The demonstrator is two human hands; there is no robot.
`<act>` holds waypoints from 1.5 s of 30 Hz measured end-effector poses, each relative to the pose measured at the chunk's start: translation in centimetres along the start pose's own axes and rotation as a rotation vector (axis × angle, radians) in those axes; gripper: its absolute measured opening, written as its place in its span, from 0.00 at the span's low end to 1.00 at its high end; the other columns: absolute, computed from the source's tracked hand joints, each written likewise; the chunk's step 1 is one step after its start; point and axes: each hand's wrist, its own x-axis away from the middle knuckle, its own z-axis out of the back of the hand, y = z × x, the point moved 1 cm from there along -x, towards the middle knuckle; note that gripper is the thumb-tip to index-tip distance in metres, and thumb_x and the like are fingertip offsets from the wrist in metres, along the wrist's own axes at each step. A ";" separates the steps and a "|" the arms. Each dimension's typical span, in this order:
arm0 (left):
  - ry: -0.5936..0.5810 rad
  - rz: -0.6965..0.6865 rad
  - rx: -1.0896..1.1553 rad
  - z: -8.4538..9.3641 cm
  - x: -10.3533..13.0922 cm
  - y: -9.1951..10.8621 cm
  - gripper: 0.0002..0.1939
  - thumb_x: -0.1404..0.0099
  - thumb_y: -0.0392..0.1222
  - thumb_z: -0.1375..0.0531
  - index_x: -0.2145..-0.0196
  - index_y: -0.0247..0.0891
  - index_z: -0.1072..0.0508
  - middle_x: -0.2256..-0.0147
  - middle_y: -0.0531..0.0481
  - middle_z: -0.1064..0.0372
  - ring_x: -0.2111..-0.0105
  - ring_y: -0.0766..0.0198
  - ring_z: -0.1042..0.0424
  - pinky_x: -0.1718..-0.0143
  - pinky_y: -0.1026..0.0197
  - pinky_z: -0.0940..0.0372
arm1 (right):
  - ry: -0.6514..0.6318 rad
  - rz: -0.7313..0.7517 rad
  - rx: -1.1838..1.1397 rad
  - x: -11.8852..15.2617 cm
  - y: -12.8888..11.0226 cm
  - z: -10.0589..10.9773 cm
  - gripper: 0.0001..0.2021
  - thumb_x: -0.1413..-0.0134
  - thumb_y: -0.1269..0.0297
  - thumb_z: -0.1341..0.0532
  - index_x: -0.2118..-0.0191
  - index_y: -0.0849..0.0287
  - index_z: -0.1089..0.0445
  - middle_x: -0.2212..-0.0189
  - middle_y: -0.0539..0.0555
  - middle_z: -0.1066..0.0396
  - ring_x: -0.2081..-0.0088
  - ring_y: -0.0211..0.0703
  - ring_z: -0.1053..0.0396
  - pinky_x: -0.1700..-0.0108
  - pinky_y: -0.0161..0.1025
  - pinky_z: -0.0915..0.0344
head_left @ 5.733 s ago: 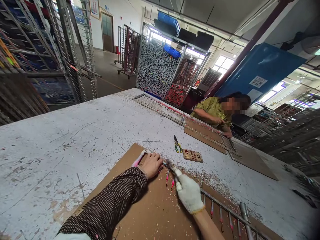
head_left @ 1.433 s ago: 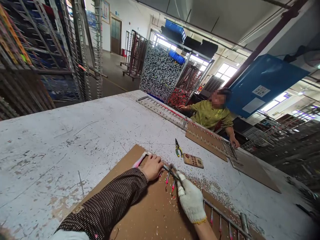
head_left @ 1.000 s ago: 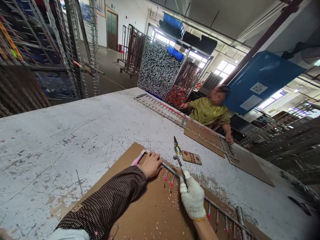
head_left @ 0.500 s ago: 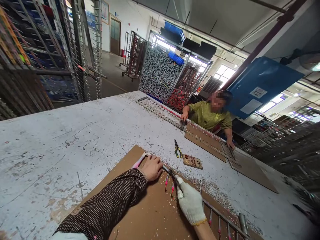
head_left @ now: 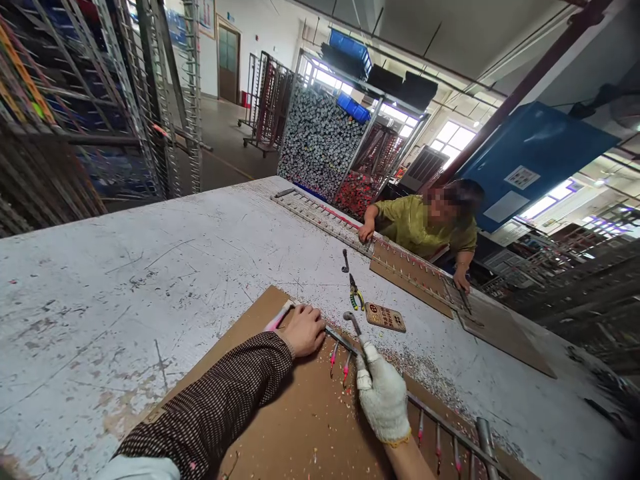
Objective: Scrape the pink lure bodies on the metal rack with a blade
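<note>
Factory workshop, wheeled racks (head_left: 270, 100), scarred worktable (head_left: 165, 273), stacked bars (head_left: 323, 133)

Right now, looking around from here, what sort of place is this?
Probably a factory workshop: wheeled metal racks stand in the background, a scuffed, debris-strewn worktable spreads ahead, and a co-worker leans over a pronged metal frame.

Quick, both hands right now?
Left hand: bare, laid over the rack; its grip can't be told.
Right hand: gloved, closed around a bent metal tool.
</note>
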 end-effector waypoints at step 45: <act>0.021 0.003 -0.073 -0.1 0.1 0.1 0.10 0.33 0.47 0.42 0.64 0.38 0.27 0.61 0.43 0.32 0.57 0.52 0.36 0.52 0.48 0.47 | -0.067 -0.080 -0.047 -0.7 0.2 -0.5 0.24 0.35 0.66 0.51 0.37 0.52 0.36 0.54 0.56 0.22 0.58 0.43 0.24 0.58 0.35 0.34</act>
